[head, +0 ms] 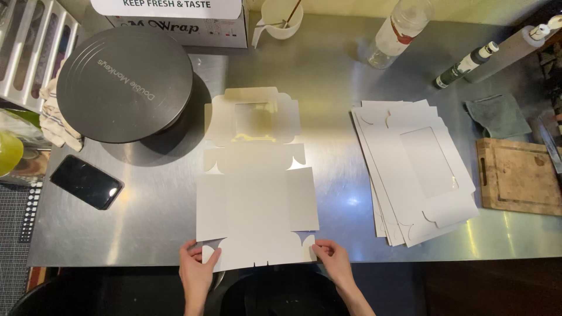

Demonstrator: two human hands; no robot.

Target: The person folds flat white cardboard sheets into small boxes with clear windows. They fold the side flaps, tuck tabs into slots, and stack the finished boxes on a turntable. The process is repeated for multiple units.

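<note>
1. Nearest, at the lower middle of the frame, the left hand (196, 266) pinches the near-left corner flap of a flat white box blank (257, 199), fingers curled over its edge.
2. Just right of it, the right hand (335, 260) grips the near-right corner of the same blank, thumb on top and fingers closed on the card.
3. Judging by how it lies, the blank is wholly unfolded: every panel rests flat on the steel table (152, 216), with its window panel at the far end, so all folding is left to do.
4. Right of centre, a stack of flat blanks (418, 169) lies untouched.
5. Farther off sit a black phone (86, 181), a dark round turntable (124, 82), a wooden board (518, 175) and a clear bottle (398, 32).
</note>
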